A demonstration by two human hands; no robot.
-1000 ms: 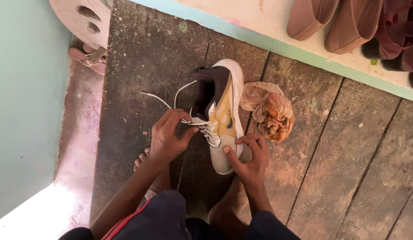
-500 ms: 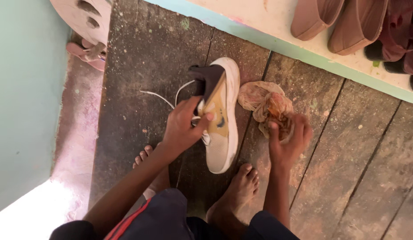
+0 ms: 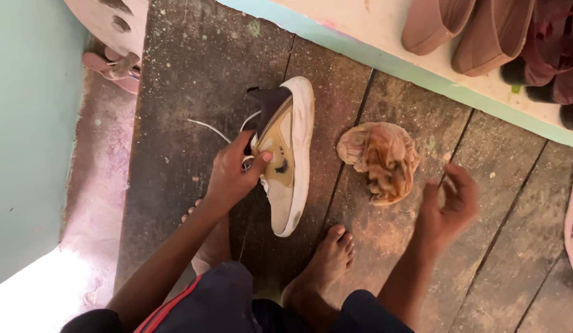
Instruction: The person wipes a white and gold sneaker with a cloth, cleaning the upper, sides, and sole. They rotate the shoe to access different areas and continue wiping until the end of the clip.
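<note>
Gripping sneaker [image 3: 285, 157] on dusty plank floor [image 3: 194, 80], left hand [image 3: 234, 174]; right hand [image 3: 450, 203] released, empty.

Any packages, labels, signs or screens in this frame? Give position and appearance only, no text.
No packages, signs or screens show.
Only marking: a small dark logo shape on the tan side panel of the sneaker, held on edge by the left hand on the plank floor.
The right hand hangs empty beside a crumpled orange cloth.
</note>
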